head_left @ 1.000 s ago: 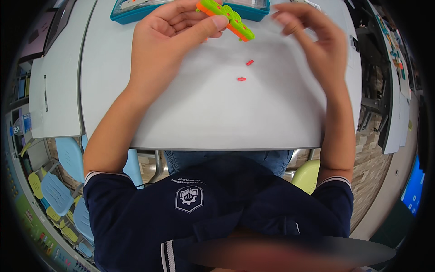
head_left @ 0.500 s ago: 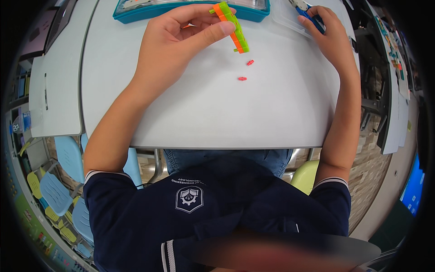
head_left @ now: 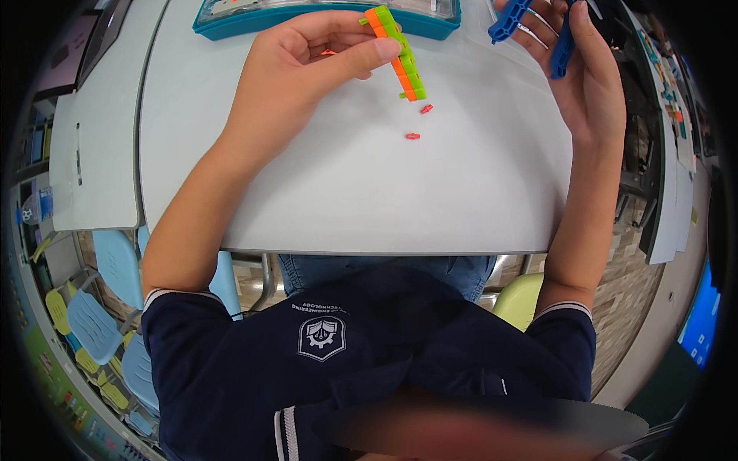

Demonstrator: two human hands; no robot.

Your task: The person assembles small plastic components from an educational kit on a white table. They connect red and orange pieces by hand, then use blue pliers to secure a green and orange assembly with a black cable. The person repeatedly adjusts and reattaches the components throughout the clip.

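Observation:
My left hand (head_left: 296,81) pinches a lime-green and orange building-block strip (head_left: 410,67) between thumb and fingers, with small green pegs sticking out at its ends. Two small red connector pins (head_left: 427,109) lie on the white table just below the strip's lower end. At the upper right, my right hand (head_left: 588,88) is turned palm up, its fingers curled around what look like blue-handled pliers (head_left: 563,52). The two blue handles are spread apart with fingers between them; the tool's far end is cut off by the upper edge.
A teal storage case (head_left: 323,23) with a clear lid stands at the table's far side. Another white table (head_left: 100,154) adjoins on the left. Blue chairs (head_left: 94,326) stand beyond it, and a lime chair (head_left: 518,300) is by my right elbow.
My right hand has turned palm up and shifted slightly right, and the blue handles have spread from close together to wide apart. The strip in my left hand has moved slightly nearer.

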